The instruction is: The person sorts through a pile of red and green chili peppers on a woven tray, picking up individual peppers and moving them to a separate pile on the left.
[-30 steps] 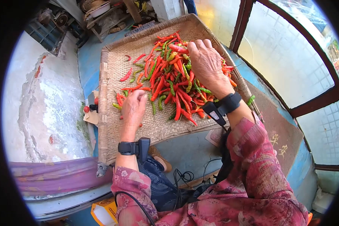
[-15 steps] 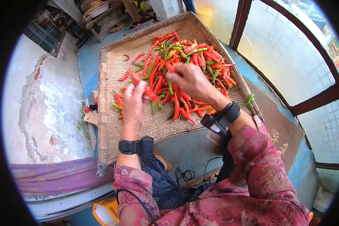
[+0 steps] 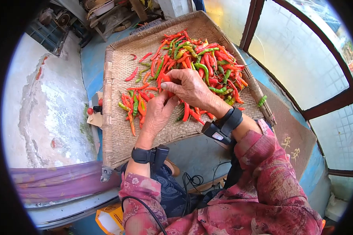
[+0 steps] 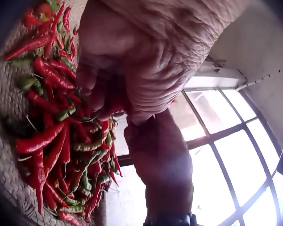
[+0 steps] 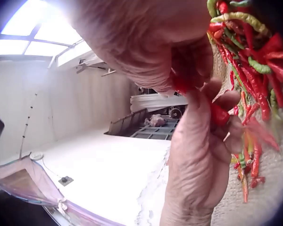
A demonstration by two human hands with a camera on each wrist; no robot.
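Observation:
Both hands meet over the near middle of a woven tray (image 3: 117, 152). My right hand (image 3: 192, 88) pinches a red chili pepper (image 3: 166, 78) between thumb and fingers. Just below it, my left hand (image 3: 157, 113) has its thumb and fingers closed on red chili too, and the red end (image 5: 220, 115) shows between them in the right wrist view. Whether it is one pepper or two I cannot tell. A heap of red and green chilies (image 3: 215, 70) fills the tray's right side. A smaller group of chilies (image 3: 136, 102) lies left of the hands.
Windows (image 3: 298, 66) with dark frames line the right. A peeling white wall (image 3: 62, 117) stands at the left, with purple cloth (image 3: 62, 182) below it. Black cables (image 3: 192, 180) lie beneath the tray's near edge. One green chili (image 3: 262, 101) sits outside the right rim.
The right hand came from the heap toward the left hand with a red chili. The left hand let go of the red chilies it held, and the left group has grown.

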